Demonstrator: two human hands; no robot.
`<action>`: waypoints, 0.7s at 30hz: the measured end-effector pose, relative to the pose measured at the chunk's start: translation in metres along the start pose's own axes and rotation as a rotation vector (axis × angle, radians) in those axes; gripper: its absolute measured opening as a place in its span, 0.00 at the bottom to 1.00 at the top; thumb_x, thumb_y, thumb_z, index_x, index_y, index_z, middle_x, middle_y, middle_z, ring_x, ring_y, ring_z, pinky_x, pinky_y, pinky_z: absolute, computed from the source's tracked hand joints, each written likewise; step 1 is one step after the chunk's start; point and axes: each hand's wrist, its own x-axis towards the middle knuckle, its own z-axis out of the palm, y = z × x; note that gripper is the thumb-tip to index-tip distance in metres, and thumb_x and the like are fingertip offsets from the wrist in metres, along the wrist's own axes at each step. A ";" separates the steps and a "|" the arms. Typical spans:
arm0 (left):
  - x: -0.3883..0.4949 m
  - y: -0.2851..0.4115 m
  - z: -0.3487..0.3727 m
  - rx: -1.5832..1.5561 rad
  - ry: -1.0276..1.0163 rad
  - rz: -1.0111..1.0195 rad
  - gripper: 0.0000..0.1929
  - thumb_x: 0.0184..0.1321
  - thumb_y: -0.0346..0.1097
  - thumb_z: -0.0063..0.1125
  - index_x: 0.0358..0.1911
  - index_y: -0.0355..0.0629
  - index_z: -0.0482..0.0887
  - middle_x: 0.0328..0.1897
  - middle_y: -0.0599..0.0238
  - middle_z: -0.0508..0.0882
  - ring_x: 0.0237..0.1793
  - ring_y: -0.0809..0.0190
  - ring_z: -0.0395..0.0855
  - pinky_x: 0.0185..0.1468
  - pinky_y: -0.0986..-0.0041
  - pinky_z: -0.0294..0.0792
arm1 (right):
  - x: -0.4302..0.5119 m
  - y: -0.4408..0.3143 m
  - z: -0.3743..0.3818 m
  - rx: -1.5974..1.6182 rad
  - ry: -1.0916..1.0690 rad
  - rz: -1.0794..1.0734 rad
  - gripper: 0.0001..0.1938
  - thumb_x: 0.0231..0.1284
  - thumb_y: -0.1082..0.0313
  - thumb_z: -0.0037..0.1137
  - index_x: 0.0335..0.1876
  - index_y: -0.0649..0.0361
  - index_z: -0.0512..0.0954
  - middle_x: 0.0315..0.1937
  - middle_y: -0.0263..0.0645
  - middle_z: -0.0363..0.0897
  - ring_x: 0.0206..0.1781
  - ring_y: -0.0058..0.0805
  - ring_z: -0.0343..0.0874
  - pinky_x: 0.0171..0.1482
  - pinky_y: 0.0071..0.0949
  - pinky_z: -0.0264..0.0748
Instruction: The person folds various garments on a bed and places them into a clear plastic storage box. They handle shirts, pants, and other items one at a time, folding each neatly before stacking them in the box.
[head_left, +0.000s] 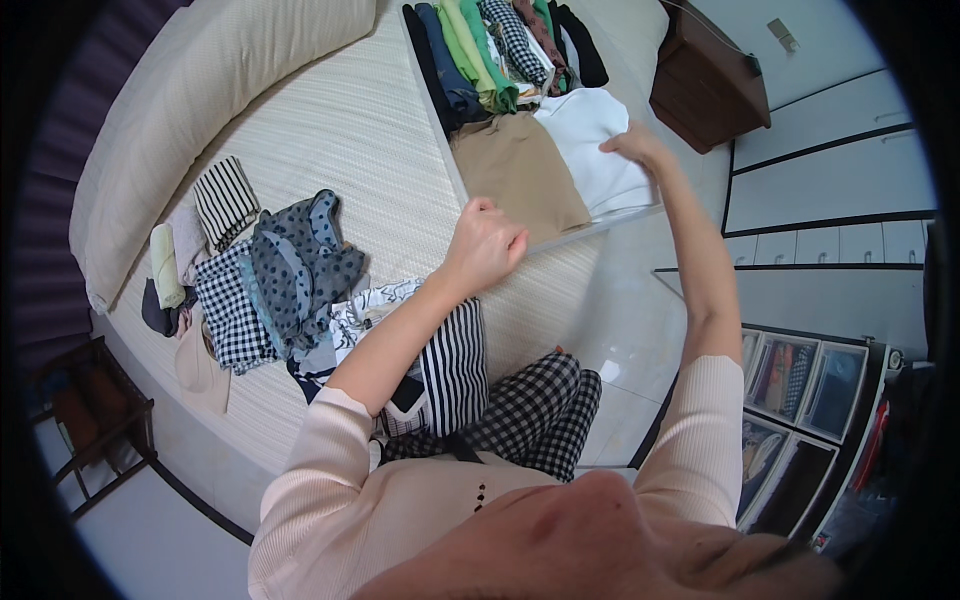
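A shallow, light-coloured storage box (556, 241) lies on the bed, filled with folded clothes. My right hand (637, 144) is at its right side, thumb on top of a white folded garment (589, 161) and the other fingers partly hidden at the garment's edge. Beside that garment lies a tan folded garment (517, 169). Over the box's near left corner is my left hand (489, 244), fingers curled in a fist; no garment shows in it. Behind the two large pieces, rolled clothes stand in a row, among them a lime green one (466, 56) and a black-and-white checked one (517, 45).
Left of me on the bed (360, 127) lie a grey-blue spotted garment (292, 255), a checked cloth (232, 307) and a striped folded piece (225, 199). A striped garment (459, 367) rests by my lap. A long pillow (225, 82) and a brown bedside cabinet (709, 75) stand farther off.
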 end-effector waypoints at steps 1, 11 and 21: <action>-0.001 -0.001 0.001 0.002 0.003 0.007 0.10 0.49 0.30 0.56 0.13 0.42 0.80 0.14 0.60 0.79 0.22 0.56 0.76 0.45 0.66 0.67 | -0.003 -0.006 -0.011 -0.049 0.027 -0.007 0.26 0.38 0.64 0.70 0.49 0.67 0.81 0.46 0.52 0.83 0.49 0.44 0.82 0.55 0.34 0.75; 0.021 0.012 -0.013 -0.702 -0.044 -0.427 0.28 0.66 0.53 0.47 0.64 0.45 0.66 0.56 0.53 0.77 0.56 0.55 0.74 0.65 0.62 0.59 | -0.145 -0.112 -0.097 -0.297 0.393 -0.375 0.22 0.46 0.68 0.64 0.50 0.64 0.79 0.39 0.53 0.84 0.42 0.44 0.84 0.52 0.37 0.77; -0.050 0.055 -0.059 -2.000 0.266 -0.834 0.34 0.69 0.59 0.38 0.72 0.46 0.56 0.72 0.52 0.65 0.69 0.49 0.65 0.70 0.55 0.61 | -0.330 -0.178 0.138 -0.451 0.330 -0.931 0.16 0.46 0.67 0.62 0.42 0.63 0.75 0.43 0.47 0.77 0.45 0.41 0.75 0.54 0.38 0.67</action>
